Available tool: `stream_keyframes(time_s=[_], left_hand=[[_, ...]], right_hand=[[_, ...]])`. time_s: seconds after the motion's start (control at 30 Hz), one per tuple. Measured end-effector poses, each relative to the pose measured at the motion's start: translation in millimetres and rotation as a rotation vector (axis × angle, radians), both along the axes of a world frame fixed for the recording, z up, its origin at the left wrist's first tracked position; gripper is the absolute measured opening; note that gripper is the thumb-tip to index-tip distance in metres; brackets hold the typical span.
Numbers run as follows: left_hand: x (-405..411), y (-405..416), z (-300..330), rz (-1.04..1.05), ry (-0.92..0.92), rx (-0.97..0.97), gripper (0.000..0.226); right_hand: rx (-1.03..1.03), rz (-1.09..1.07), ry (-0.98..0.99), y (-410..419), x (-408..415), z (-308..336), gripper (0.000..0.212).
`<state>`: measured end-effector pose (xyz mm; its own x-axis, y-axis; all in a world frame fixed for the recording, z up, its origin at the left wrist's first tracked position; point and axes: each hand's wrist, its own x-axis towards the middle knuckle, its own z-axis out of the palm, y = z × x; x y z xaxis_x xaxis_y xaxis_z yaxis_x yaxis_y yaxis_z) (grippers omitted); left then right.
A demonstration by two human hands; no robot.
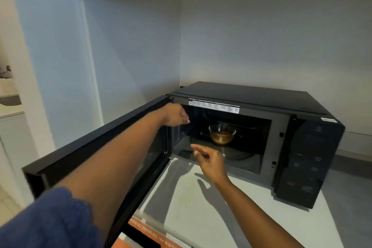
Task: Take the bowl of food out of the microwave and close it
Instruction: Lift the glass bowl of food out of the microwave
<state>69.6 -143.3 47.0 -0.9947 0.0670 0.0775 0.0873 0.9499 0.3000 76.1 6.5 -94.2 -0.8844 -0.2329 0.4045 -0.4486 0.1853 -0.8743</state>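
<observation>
**Both hands at the open microwave, bowl inside**

We see a black microwave (251,135) standing on a pale counter (201,207) in a white-walled corner, its door (96,159) swung wide open toward 8 o'clock. Inside the dark cavity, a clear glass bowl (222,133) holding brownish-orange food sits upright on the glass turntable (237,156), at about the middle of the opening. Neither hand touches it.

Our left hand (176,114) reaches across the door's top edge to the upper left corner of the opening, at 10 o'clock from the bowl. Its fingers are curled loosely downward and grip nothing we can make out. The left arm wears a blue sleeve (50,221) pushed up near the elbow.

Our right hand (209,160) hovers at the lower front lip of the cavity, at 7 o'clock from the bowl, fingers spread and pointing left, holding nothing. It is near the bowl but apart from it.

A white label (214,105) runs along the frame above the opening. The control panel (306,159) lies at 3 o'clock.
</observation>
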Motion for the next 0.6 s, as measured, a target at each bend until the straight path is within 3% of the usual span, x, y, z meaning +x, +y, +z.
stream_keyframes(time_s=[0.27, 0.6], left_hand=[[-50.4, 21.7, -92.4, 0.258, 0.004, 0.764, 0.03], [-126.1, 40.7, -143.8, 0.372, -0.011, 1.23, 0.033]], right_hand=[[0.018, -0.295, -0.167, 60.9, -48.7, -34.2, 0.022], [-0.066, -0.513, -0.236, 81.6, -112.9, -56.9, 0.024]])
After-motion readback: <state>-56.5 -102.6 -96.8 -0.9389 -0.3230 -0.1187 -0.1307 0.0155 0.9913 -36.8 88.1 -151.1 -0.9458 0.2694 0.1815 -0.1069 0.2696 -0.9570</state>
